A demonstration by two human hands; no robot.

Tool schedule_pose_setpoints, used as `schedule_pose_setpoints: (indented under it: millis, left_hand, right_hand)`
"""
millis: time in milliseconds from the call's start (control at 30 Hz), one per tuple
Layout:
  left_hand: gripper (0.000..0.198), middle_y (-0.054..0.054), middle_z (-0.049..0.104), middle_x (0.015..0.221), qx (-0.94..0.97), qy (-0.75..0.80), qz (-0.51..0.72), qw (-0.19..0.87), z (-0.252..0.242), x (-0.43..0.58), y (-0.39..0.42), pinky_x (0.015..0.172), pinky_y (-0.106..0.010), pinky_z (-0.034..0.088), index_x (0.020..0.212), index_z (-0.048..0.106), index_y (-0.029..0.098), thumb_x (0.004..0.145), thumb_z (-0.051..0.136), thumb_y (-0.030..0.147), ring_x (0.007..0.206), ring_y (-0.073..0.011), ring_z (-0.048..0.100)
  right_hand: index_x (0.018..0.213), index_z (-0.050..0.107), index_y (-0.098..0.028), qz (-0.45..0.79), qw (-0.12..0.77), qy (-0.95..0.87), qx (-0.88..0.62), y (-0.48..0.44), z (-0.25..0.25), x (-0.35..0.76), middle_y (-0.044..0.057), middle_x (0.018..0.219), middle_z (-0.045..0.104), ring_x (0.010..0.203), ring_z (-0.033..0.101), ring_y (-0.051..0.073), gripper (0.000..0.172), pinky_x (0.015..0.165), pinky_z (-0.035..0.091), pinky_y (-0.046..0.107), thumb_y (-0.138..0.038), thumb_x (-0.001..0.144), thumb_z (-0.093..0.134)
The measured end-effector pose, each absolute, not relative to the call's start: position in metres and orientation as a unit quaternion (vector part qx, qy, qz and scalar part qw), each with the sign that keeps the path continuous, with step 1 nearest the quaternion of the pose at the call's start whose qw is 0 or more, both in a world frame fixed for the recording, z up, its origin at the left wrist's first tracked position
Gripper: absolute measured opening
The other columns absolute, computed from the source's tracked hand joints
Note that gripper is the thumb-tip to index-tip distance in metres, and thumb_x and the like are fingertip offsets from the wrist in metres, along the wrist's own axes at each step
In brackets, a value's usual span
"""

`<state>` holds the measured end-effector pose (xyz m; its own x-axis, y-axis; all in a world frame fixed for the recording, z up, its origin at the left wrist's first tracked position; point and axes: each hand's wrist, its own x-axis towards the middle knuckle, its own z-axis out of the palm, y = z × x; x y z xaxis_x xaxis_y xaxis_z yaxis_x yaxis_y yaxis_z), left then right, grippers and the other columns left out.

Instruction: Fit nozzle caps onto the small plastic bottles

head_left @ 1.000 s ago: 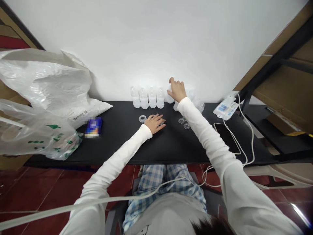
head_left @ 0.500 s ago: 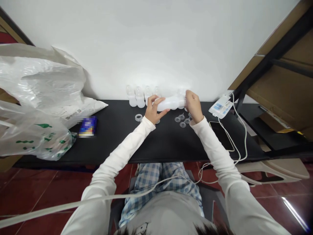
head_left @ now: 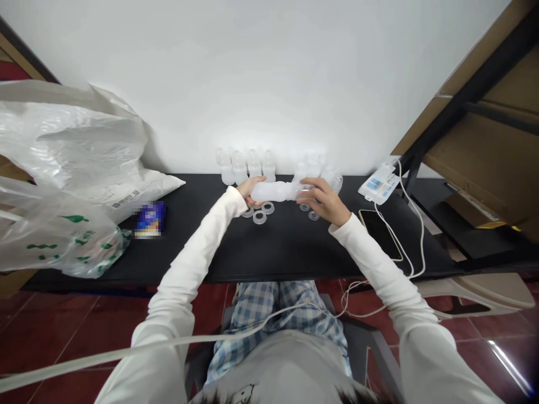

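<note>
Sideways, the white bottle (head_left: pixel 278 192) stretches left to right, its base leftward.

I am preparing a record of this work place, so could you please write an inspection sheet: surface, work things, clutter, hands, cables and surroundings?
Surface: black tabletop, against a white wall.
Work things: translucent white bottle, held sideways; four upright bottles in a row, others partly hidden near the right hand; pale rings and small clear discs.
Clutter: blue packet, partly pixelated; white plastic bag; phone.
Hands: left hand holds the bottle's base end; right hand's fingers are around its clear end.
Cables: white cable loops beside the phone.
Surroundings: red tiled floor, cardboard at right; other people: nothing seen.
</note>
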<state>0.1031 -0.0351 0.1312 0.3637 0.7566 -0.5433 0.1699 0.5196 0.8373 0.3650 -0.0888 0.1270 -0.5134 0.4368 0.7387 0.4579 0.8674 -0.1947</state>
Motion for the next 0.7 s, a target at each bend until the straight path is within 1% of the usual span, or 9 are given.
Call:
schedule_pose_setpoints:
  millis: [67, 133, 200, 267, 333, 433, 533, 600, 700]
  left_hand:
    - [0.053, -0.003, 0.04, 0.035, 0.407, 0.522, 0.192, 0.725, 0.13, 0.088, -0.03, 0.028, -0.018, 0.004, 0.072, 0.056, 0.015, 0.093, 0.034, 0.058, 0.024, -0.0041, 0.013]
    - [0.056, -0.004, 0.043, 0.036, 0.406, 0.5, 0.218, 0.734, 0.125, 0.075, -0.026, 0.027, -0.017, 0.006, 0.073, 0.056, 0.014, 0.094, 0.028, 0.057, 0.024, -0.0039, 0.014]
    - [0.059, -0.006, 0.046, 0.039, 0.419, 0.477, 0.261, 0.727, 0.118, 0.066, -0.025, 0.026, -0.017, 0.009, 0.074, 0.057, 0.013, 0.095, 0.023, 0.057, 0.023, -0.0045, 0.017]
    - [0.059, -0.006, 0.05, 0.041, 0.429, 0.465, 0.307, 0.711, 0.111, 0.062, -0.026, 0.025, -0.017, 0.012, 0.078, 0.058, 0.012, 0.095, 0.023, 0.056, 0.023, -0.0052, 0.021]
    - [0.056, -0.005, 0.053, 0.044, 0.429, 0.451, 0.354, 0.698, 0.106, 0.062, -0.028, 0.026, -0.016, 0.014, 0.085, 0.06, 0.011, 0.095, 0.026, 0.055, 0.024, -0.0054, 0.024]
    - [0.053, -0.003, 0.054, 0.046, 0.418, 0.443, 0.407, 0.681, 0.102, 0.067, -0.031, 0.027, -0.017, 0.017, 0.088, 0.059, 0.012, 0.095, 0.028, 0.054, 0.026, -0.0058, 0.027]
    - [0.051, -0.003, 0.054, 0.046, 0.41, 0.462, 0.424, 0.662, 0.1, 0.075, -0.033, 0.028, -0.018, 0.019, 0.083, 0.057, 0.013, 0.096, 0.025, 0.05, 0.026, -0.0067, 0.029]
    - [0.048, -0.003, 0.054, 0.045, 0.412, 0.474, 0.427, 0.651, 0.097, 0.079, -0.034, 0.029, -0.018, 0.02, 0.083, 0.057, 0.013, 0.096, 0.027, 0.048, 0.027, -0.0073, 0.03]
    - [0.044, -0.002, 0.054, 0.046, 0.419, 0.476, 0.437, 0.638, 0.092, 0.08, -0.036, 0.031, -0.02, 0.022, 0.089, 0.058, 0.012, 0.096, 0.031, 0.046, 0.028, -0.0082, 0.031]
  right_hand:
    - [0.088, 0.063, -0.027, -0.049, 0.409, -0.879, -0.24, -0.094, 0.131, 0.372, 0.006, 0.114, 0.065, 0.111, 0.062, 0.021, 0.022, 0.092, 0.055, 0.041, -0.029, 0.099, 0.044]
    - [0.089, 0.065, -0.027, -0.071, 0.401, -0.875, -0.26, -0.096, 0.139, 0.383, 0.007, 0.118, 0.062, 0.113, 0.061, 0.022, 0.021, 0.092, 0.055, 0.043, -0.027, 0.098, 0.046]
    - [0.095, 0.067, -0.027, -0.081, 0.411, -0.858, -0.299, -0.093, 0.149, 0.398, 0.009, 0.116, 0.06, 0.109, 0.061, 0.024, 0.013, 0.089, 0.056, 0.043, -0.034, 0.095, 0.056]
    - [0.102, 0.067, -0.027, -0.083, 0.435, -0.823, -0.355, -0.086, 0.157, 0.416, 0.009, 0.109, 0.059, 0.105, 0.061, 0.024, 0.02, 0.087, 0.056, 0.043, -0.043, 0.09, 0.063]
    - [0.11, 0.066, -0.027, -0.081, 0.456, -0.779, -0.422, -0.076, 0.161, 0.433, 0.008, 0.105, 0.057, 0.099, 0.061, 0.023, 0.03, 0.084, 0.057, 0.042, -0.048, 0.09, 0.061]
    - [0.12, 0.063, -0.026, -0.073, 0.45, -0.737, -0.499, -0.057, 0.157, 0.452, 0.007, 0.104, 0.057, 0.088, 0.06, 0.021, 0.037, 0.079, 0.056, 0.039, -0.048, 0.091, 0.057]
    - [0.126, 0.056, -0.023, -0.064, 0.416, -0.733, -0.534, -0.038, 0.143, 0.46, 0.007, 0.101, 0.058, 0.085, 0.059, 0.021, 0.046, 0.084, 0.054, 0.042, -0.045, 0.086, 0.062]
    - [0.126, 0.053, -0.02, -0.053, 0.408, -0.725, -0.552, -0.029, 0.135, 0.46, 0.008, 0.101, 0.058, 0.085, 0.058, 0.022, 0.052, 0.086, 0.053, 0.044, -0.044, 0.082, 0.066]
    - [0.118, 0.053, -0.019, -0.039, 0.413, -0.705, -0.576, -0.028, 0.129, 0.462, 0.01, 0.103, 0.059, 0.085, 0.058, 0.023, 0.046, 0.085, 0.052, 0.043, -0.044, 0.081, 0.066]
